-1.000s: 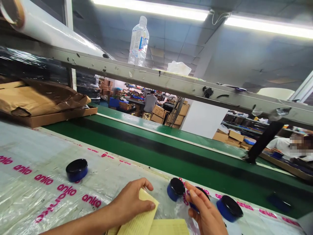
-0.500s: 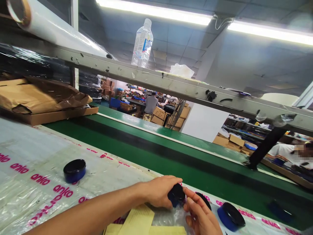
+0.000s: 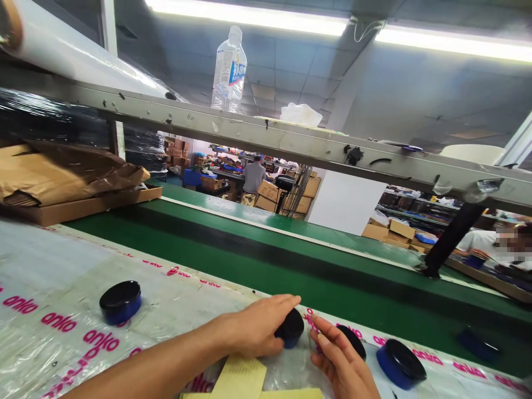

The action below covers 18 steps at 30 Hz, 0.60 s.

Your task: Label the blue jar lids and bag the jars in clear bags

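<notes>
My left hand is wrapped around a short round blue container with a black top, held just above the plastic-covered bench. To its right is my right hand, a little apart from the container. Its thumb and index finger are drawn together; whatever may be between them is too small to make out. Pale yellow paper strips lie below my left wrist. Behind my right hand sits another round container, partly hidden, with one more beside it. A similar container stands at the left.
Beyond the bench runs a green conveyor belt, with a blurred dark container on its right part. A metal rail crosses above, bearing a plastic bottle. Brown paper in a cardboard tray sits left. A co-worker is at right.
My right hand has drawn slightly away from the container in my left hand, opening a gap. The blurred container on the belt shows little shift. The view has turned slightly.
</notes>
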{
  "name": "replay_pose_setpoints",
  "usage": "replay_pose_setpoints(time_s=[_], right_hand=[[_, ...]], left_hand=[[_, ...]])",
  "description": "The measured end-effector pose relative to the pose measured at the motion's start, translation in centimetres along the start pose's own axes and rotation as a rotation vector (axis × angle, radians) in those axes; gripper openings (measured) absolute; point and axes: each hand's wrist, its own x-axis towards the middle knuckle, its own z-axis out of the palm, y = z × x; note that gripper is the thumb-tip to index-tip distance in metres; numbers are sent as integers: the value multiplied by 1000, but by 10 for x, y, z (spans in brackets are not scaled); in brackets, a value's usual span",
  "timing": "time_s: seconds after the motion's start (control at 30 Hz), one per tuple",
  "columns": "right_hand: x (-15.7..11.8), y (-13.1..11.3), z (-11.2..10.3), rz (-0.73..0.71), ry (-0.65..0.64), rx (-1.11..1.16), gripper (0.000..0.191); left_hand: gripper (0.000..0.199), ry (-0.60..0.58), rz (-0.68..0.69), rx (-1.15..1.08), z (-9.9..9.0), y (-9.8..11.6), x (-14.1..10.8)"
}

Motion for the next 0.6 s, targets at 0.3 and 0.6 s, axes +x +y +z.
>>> replay_pose_setpoints(time_s=[0.3,0.6], right_hand=[[0,-14,14,60,-71,32,57],[10,-20,35,98,-134,82,54]], left_hand=[[73,293,-261,141,12,-3,-3],[78,202,-252,-189,3,-18,-9]])
